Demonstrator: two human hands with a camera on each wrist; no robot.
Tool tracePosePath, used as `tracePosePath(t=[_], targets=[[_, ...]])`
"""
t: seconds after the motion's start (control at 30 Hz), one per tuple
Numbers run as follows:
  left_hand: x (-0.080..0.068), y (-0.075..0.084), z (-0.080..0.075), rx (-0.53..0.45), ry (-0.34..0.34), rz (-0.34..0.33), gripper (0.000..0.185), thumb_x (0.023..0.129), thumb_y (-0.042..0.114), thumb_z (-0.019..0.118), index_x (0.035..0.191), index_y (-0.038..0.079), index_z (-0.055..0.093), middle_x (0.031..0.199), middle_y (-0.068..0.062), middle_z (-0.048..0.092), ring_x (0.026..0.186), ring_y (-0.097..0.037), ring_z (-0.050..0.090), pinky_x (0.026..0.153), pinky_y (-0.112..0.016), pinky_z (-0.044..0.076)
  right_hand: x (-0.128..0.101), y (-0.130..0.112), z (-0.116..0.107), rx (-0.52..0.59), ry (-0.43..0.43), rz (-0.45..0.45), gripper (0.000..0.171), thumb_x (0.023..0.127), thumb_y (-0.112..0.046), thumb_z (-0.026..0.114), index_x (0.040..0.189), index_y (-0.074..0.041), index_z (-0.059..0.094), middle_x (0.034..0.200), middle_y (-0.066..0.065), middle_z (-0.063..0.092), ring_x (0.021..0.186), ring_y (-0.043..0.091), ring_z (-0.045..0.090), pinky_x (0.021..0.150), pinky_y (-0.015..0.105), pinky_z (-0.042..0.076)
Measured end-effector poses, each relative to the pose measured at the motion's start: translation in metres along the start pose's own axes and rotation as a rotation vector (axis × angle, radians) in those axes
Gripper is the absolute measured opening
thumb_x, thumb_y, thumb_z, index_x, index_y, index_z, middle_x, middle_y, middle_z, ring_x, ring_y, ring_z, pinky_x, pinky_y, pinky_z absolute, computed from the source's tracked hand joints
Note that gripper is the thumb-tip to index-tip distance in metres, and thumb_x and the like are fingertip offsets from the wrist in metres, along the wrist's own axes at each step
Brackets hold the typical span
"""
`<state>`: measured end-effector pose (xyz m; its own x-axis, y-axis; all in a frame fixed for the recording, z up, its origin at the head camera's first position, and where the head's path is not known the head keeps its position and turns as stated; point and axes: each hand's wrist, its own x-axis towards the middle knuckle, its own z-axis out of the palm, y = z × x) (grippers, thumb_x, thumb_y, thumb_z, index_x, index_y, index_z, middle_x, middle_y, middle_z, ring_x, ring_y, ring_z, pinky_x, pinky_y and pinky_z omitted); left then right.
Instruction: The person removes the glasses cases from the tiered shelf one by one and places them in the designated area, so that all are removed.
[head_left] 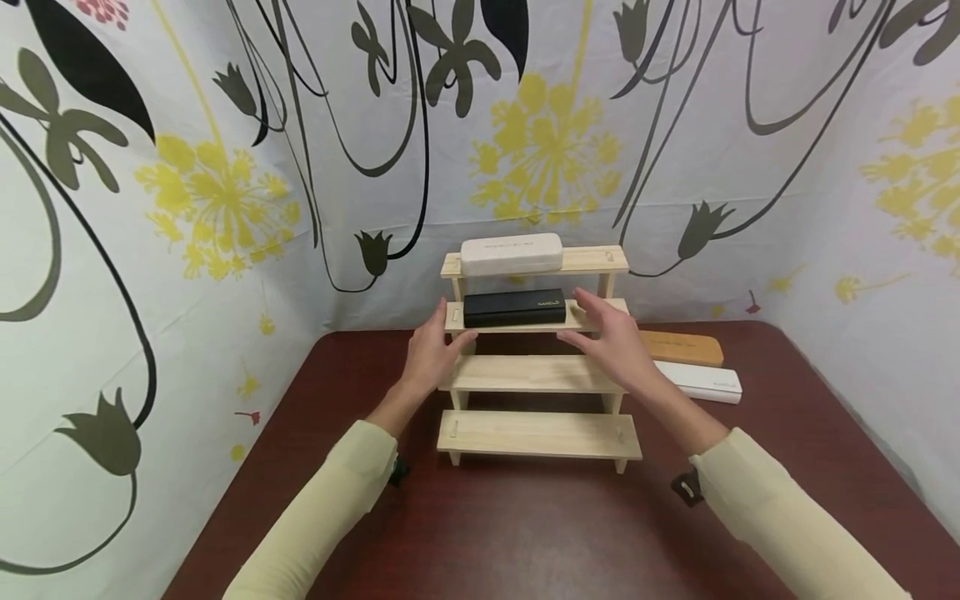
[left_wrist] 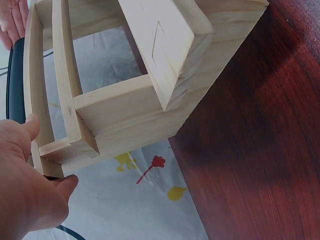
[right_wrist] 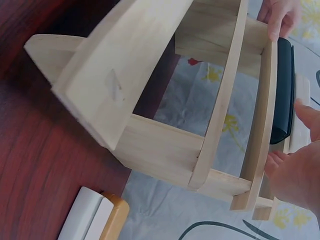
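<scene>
A pale wooden stepped stand (head_left: 536, 433) rises in tiers at the back of a dark red table (head_left: 487, 533). A white case (head_left: 512, 254) lies on the top tier and a black case (head_left: 514, 307) on the tier below. My left hand (head_left: 450, 327) is at the left end of the black case's tier, fingers relaxed, thumb up beside the case. My right hand (head_left: 577, 321) hovers at the right end with straight fingers, holding nothing. The right wrist view shows the black case (right_wrist: 284, 90) just clear of my fingertips (right_wrist: 305, 112). In the left wrist view my thumb (left_wrist: 32, 125) sits by the stand's side (left_wrist: 165, 45).
A tan case (head_left: 681, 347) and a white case (head_left: 701, 381) lie flat on the table to the right of the stand, behind my right forearm. Patterned fabric walls close in the back and both sides. Bare tabletop stretches in front of the stand.
</scene>
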<state>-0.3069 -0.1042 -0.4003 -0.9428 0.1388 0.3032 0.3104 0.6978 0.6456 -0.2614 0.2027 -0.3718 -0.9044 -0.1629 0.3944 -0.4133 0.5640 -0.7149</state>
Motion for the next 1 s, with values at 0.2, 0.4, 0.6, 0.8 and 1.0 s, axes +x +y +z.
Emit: tracePosePath(t=[0.2, 0.4, 0.6, 0.8, 1.0], targets=[[0.000, 0.000, -0.001, -0.008, -0.004, -0.001, 0.093, 0.103, 0.044, 0.071, 0.169, 0.003, 0.019, 0.168, -0.020, 0.036, 0.150, -0.036, 0.042, 0.120, -0.049, 0.040, 0.012, -0.001, 0.003, 0.022, -0.038, 0.039, 0.080, 0.099, -0.020, 0.080, 0.162, 0.004, 0.038, 0.163, 0.024, 0.043, 0.145, 0.041, 0.049, 0.118, 0.052, 0.041], [0.001, -0.002, 0.000, -0.006, -0.005, -0.004, 0.094, 0.103, 0.045, 0.071, 0.170, 0.004, 0.019, 0.168, -0.019, 0.035, 0.150, -0.035, 0.041, 0.120, -0.048, 0.040, 0.026, -0.003, 0.004, 0.024, -0.093, 0.077, 0.082, 0.098, -0.016, 0.080, 0.162, 0.007, 0.035, 0.161, 0.029, 0.041, 0.144, 0.042, 0.049, 0.117, 0.049, 0.042], [0.001, -0.002, 0.000, -0.009, -0.004, -0.004, 0.093, 0.103, 0.045, 0.070, 0.170, 0.004, 0.019, 0.168, -0.019, 0.035, 0.151, -0.035, 0.041, 0.120, -0.048, 0.040, 0.035, -0.004, 0.005, 0.022, -0.126, 0.101, 0.082, 0.098, -0.014, 0.080, 0.162, 0.007, 0.034, 0.162, 0.030, 0.039, 0.144, 0.043, 0.048, 0.116, 0.049, 0.044], [0.000, -0.001, -0.001, -0.018, -0.005, -0.004, 0.093, 0.103, 0.043, 0.071, 0.169, 0.004, 0.020, 0.168, -0.019, 0.036, 0.150, -0.035, 0.042, 0.119, -0.049, 0.041, 0.040, -0.004, 0.008, -0.007, -0.152, 0.116, 0.084, 0.099, -0.015, 0.080, 0.163, 0.008, 0.031, 0.163, 0.030, 0.037, 0.145, 0.045, 0.047, 0.117, 0.049, 0.043], [-0.001, 0.000, -0.001, -0.026, 0.004, 0.004, 0.092, 0.103, 0.042, 0.072, 0.169, 0.004, 0.020, 0.167, -0.019, 0.037, 0.149, -0.036, 0.044, 0.118, -0.050, 0.042, 0.044, -0.004, 0.008, 0.013, -0.157, 0.109, 0.080, 0.100, -0.009, 0.077, 0.162, 0.009, 0.031, 0.162, 0.031, 0.037, 0.145, 0.044, 0.046, 0.117, 0.049, 0.043]])
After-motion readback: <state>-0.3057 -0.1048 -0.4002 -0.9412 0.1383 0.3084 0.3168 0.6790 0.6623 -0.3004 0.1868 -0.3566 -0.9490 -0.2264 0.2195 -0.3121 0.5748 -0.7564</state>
